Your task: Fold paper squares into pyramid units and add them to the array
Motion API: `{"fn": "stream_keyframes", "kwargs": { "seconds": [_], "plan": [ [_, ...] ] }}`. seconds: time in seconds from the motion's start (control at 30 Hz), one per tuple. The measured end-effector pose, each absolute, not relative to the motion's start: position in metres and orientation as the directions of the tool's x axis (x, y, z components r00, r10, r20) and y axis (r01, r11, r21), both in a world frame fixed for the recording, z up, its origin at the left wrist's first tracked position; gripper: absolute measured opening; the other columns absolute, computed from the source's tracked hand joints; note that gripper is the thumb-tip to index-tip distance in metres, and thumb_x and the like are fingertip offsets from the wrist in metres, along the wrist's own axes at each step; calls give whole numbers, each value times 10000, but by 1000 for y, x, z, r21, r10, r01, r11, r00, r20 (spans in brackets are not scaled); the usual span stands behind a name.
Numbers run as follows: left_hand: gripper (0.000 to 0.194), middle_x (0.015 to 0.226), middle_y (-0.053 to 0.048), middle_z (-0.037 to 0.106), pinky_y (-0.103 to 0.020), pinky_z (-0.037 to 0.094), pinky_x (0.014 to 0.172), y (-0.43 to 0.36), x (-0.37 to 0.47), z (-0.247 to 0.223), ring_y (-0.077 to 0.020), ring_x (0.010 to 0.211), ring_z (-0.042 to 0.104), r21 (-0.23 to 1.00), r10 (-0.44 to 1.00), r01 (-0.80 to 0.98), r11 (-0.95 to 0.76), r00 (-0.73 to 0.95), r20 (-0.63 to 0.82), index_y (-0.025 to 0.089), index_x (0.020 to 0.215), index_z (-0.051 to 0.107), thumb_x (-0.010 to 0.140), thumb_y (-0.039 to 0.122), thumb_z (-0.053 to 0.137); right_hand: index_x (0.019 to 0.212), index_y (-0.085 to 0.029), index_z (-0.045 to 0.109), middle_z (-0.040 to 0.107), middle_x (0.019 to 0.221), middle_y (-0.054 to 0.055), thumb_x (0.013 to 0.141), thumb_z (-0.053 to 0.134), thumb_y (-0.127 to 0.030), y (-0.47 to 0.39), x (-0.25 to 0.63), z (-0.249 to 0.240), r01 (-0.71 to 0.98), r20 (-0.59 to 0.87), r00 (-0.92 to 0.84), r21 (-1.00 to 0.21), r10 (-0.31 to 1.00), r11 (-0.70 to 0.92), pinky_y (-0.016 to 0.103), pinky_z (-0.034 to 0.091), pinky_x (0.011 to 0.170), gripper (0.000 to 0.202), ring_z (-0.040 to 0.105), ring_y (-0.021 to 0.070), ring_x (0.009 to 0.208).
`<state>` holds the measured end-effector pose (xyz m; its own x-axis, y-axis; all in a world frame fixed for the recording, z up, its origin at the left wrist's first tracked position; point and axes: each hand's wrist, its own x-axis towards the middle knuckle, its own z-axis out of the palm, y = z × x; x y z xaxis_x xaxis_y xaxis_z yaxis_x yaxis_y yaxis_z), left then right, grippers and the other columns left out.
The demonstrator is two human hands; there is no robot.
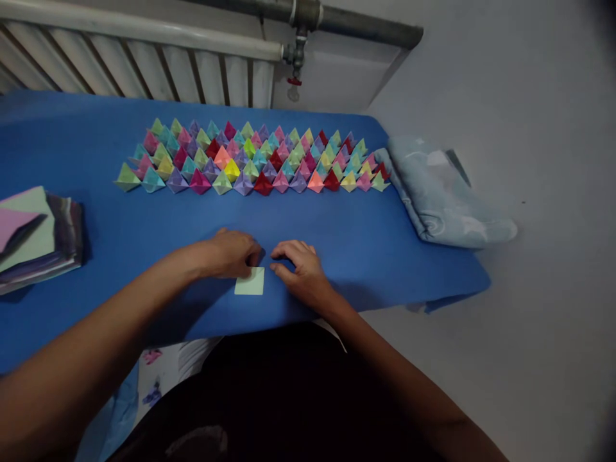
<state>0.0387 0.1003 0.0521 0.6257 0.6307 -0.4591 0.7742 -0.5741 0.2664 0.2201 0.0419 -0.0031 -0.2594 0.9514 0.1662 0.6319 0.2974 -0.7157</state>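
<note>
A small pale green paper square (249, 282) lies on the blue-covered table in front of me. My left hand (233, 252) is bent over its upper edge, the thumb touching the paper and the fingers curled downward. Just right of the square, my right hand (301, 268) has its thumb and fingers apart, with nothing between them. Beyond both hands stand several rows of folded paper boats (243, 185) in green, blue, pink, purple, red and yellow.
On the left sits a thick stack of coloured paper (67, 234). A folded light blue blanket (447, 205) rests at the table's right end, against the wall. Behind the blue tabletop (163, 218) are a white radiator (206, 70) and a pipe with a red-handled valve (294, 81).
</note>
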Motion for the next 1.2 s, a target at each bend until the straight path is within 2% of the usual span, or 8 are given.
{"fn": "stream_keyframes", "kwargs": {
  "seconds": [0.17,0.27,0.37,0.53,0.8,0.97,1.1,1.2],
  "plan": [
    [94,686,28,629,-244,330,552,92,25,54,-135,609,535,394,664,811,-433,582,-469,206,758,606,670,179,586,884,-223,665,701,999,18,817,634,-166,40,222,-3,578,191,-230,-762,954,292,366,355,913,93,599,186,979],
    [81,592,52,564,-240,336,525,86,10,49,-121,539,494,627,708,754,-195,551,-442,211,707,571,665,259,621,890,-217,660,685,931,19,826,628,-238,35,222,1,453,156,-140,-868,978,203,358,394,882,74,601,168,878],
    [241,640,42,594,-258,435,590,75,1,43,-134,603,562,883,837,457,104,440,-326,208,743,577,628,364,720,910,-221,642,664,877,8,813,640,-345,29,219,9,259,40,-69,-964,997,56,317,438,797,158,575,147,785],
    [382,696,34,639,-249,473,622,51,12,37,-122,642,597,968,964,90,234,107,-243,193,790,627,530,371,842,854,-220,642,619,766,-27,732,709,-403,24,204,19,78,-166,-178,-985,970,-155,270,435,699,229,541,125,718],
    [419,706,28,649,-264,497,666,39,24,29,-133,679,612,968,967,-5,252,52,-251,196,806,646,516,405,864,831,-207,653,656,783,-11,731,665,-362,30,193,16,-38,-187,-216,-979,958,-200,295,452,751,185,587,149,762],
    [260,709,15,643,-264,460,623,43,12,39,-139,657,583,959,942,252,133,270,-201,205,792,672,686,433,734,709,-210,601,564,663,-44,815,619,-329,25,201,16,295,-46,-224,-955,973,23,260,377,651,161,495,116,647],
    [165,775,1,679,-305,464,719,50,6,46,-169,752,606,796,886,511,-326,458,68,221,818,668,828,361,580,788,-206,647,656,759,-5,920,555,-260,30,208,17,624,298,-333,-642,895,446,315,337,767,170,532,139,734],
    [184,846,-46,690,-367,448,789,54,9,37,-205,828,606,443,773,636,-632,555,308,191,850,641,914,241,476,930,-211,683,718,925,39,958,502,-222,38,214,16,687,429,-479,-361,766,631,363,304,826,183,552,178,836]
  ]
}}
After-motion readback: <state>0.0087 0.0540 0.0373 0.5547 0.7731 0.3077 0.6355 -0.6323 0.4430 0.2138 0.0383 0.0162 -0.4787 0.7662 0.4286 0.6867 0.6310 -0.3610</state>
